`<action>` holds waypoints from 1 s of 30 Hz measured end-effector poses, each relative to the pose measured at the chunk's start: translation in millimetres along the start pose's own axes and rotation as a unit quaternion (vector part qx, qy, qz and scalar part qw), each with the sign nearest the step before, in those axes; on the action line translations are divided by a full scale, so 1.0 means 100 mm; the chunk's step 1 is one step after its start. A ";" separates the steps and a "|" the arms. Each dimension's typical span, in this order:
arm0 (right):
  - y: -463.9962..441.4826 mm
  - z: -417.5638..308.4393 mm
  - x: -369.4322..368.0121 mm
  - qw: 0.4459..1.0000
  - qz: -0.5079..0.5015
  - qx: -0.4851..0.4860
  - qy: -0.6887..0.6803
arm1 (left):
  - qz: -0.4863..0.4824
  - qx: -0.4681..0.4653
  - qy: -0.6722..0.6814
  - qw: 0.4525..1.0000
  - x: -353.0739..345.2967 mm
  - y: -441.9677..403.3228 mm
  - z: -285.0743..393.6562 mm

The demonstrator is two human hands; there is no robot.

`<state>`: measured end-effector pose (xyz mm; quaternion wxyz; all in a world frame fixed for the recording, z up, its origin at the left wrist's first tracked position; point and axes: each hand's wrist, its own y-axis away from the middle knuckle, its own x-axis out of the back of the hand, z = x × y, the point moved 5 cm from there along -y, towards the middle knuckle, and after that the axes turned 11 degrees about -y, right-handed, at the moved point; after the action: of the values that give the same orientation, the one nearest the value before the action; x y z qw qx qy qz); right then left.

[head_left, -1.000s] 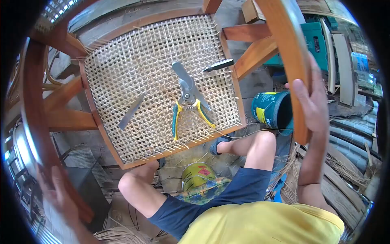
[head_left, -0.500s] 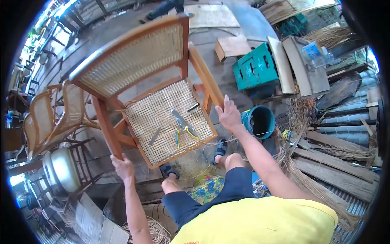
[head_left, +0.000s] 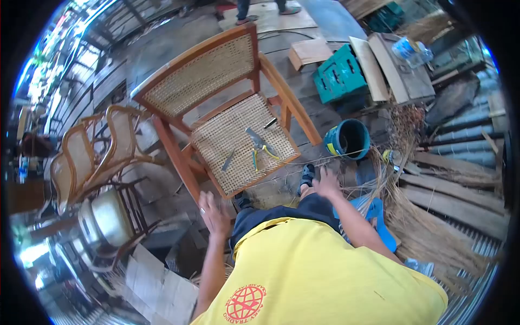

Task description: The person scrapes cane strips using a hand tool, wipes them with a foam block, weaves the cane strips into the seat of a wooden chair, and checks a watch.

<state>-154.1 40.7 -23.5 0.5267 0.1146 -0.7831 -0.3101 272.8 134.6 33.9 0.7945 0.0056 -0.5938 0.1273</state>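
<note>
A wooden armchair [head_left: 167, 127] with a woven cane back and seat [head_left: 238, 127] stands in front of me. On the seat lie pliers [head_left: 257, 140] with yellow-and-blue handles, a thin flat metal strip [head_left: 228, 161] and a small black stick-like tool [head_left: 270, 123]. My left hand [head_left: 215, 215], wearing a ring, has its fingers apart beside the front end of the left armrest [head_left: 179, 162]; whether it touches the wood I cannot tell. My right hand [head_left: 326, 184] is slightly blurred, fingers spread, in the air below the right armrest [head_left: 292, 103]. Neither hand holds anything.
A dark teal bucket [head_left: 346, 139] and a green crate [head_left: 340, 76] stand to the right, with planks [head_left: 449, 200] and loose fibre strands [head_left: 428, 227]. Cane-backed chairs [head_left: 81, 151] and a padded stool [head_left: 108, 214] are at left. Another person's feet [head_left: 247, 19] show at the back.
Both hands have come off the armrests and drawn back toward my body. I appear more upright, with my knees less visible. The other person's legs have shifted right.
</note>
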 end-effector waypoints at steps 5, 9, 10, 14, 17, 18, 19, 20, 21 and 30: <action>0.39 1.23 -1.30 0.959 -0.178 -0.112 -0.190 | -0.396 0.160 0.234 0.873 -0.49 1.16 -0.20; 0.65 1.82 -0.95 0.955 -0.068 -0.134 -0.254 | -0.335 0.251 0.214 0.882 -1.23 1.35 -0.24; 0.75 2.05 -0.99 0.938 -0.201 -0.187 -0.211 | -0.363 0.234 0.223 0.874 -1.31 1.13 0.25; 1.17 2.42 -0.59 0.831 -0.490 -0.222 -0.144 | -0.407 0.189 0.211 0.868 -1.40 0.86 1.15; 1.01 2.52 -0.43 0.836 -0.448 -0.196 -0.250 | -0.422 0.190 0.164 0.871 -1.08 1.05 0.95; 0.84 2.62 -0.56 0.820 -0.456 -0.197 -0.286 | -0.425 0.195 0.148 0.871 -0.97 1.12 0.87; 0.74 2.69 -0.63 0.802 -0.464 -0.197 -0.320 | -0.427 0.199 0.134 0.872 -0.87 1.15 0.81; 0.71 2.59 -0.25 0.827 -0.433 -0.233 -0.271 | -0.430 0.201 0.120 0.872 -0.83 1.14 0.81; 0.70 2.38 0.09 0.828 -0.434 -0.229 -0.271 | -0.432 0.202 0.111 0.872 -0.80 1.09 0.82; 0.26 1.55 0.79 0.940 -0.167 0.089 -0.283 | -0.459 0.115 0.097 0.876 -1.15 0.38 1.21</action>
<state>-321.7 77.6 12.6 0.2116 0.1973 -0.8941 -0.3419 121.2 129.3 -44.5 0.8112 0.3565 -0.4253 -0.1844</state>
